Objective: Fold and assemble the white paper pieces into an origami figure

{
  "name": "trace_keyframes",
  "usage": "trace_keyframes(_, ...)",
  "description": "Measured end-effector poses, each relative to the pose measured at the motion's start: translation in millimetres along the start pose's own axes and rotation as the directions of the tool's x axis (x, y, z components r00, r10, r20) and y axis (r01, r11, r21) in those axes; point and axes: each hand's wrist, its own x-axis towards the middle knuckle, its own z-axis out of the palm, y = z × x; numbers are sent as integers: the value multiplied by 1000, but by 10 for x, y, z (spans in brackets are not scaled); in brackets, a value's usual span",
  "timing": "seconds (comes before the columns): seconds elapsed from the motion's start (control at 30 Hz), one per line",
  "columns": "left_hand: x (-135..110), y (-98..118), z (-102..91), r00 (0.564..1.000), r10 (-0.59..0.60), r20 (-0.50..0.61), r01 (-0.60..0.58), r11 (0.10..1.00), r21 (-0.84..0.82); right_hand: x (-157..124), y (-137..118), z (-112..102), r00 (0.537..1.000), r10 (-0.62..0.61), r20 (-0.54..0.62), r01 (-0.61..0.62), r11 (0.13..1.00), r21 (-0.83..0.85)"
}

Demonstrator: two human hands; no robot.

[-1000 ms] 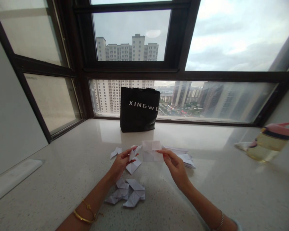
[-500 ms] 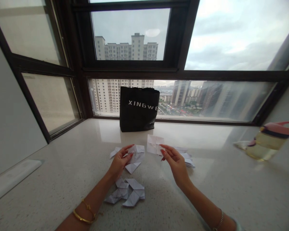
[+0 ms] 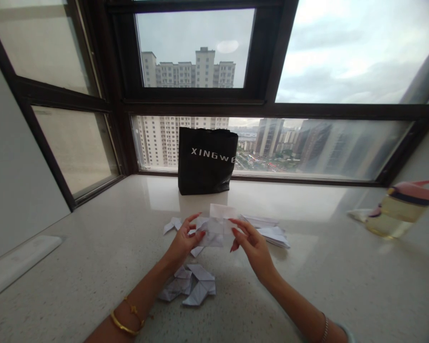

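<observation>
My left hand [image 3: 182, 242] pinches a folded piece of white paper [image 3: 211, 239] between thumb and fingertips above the counter. A creased white paper square [image 3: 222, 211] is gripped at its right edge by my right hand [image 3: 253, 244]. The two papers overlap in the middle; whether they are joined cannot be made out. Beneath my left hand's paper, the tip of another folded paper [image 3: 197, 251] shows. Closer to me lies a loose pile of folded paper pieces [image 3: 200, 287].
A small folded paper [image 3: 171, 226] rests beyond my left hand, and stacked white papers [image 3: 273, 236] lie behind my right. A black bag [image 3: 207, 164] stands by the window. To the right is a pink-lidded bottle [image 3: 396, 212]; a long white object [image 3: 25, 262] lies left.
My right hand has moved left with the creased square, which now overlaps the folded paper in my left hand. My left hand has shifted slightly right.
</observation>
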Motion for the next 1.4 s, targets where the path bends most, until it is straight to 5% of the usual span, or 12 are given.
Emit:
trace_keyframes(0.23,-3,10,-20,998,-54,25,55,997,-44,31,19,-37,1000,12,-24,-12,1000,11)
trace_keyframes(0.43,4,-15,-16,998,-54,-9,53,990,-134,-18,29,27,992,2,126,-3,1000,11)
trace_keyframes(0.8,25,-30,-12,997,1,-75,-3,1000,-23,-65,143,80,950,61,307,-38,996,-82)
trace_keyframes(0.97,-10,13,-11,999,-24,-26,20,990,-141,-53,204,60,949,92,302,-49,988,-147)
trace_keyframes(1.27,-11,-27,25,999,45,-8,-45,998,36,-70,200,78,949,128,287,-50,963,-263)
trace_keyframes(1.4,-29,-2,28,995,98,14,-98,995,35,-48,212,85,988,75,132,-46,976,-211)
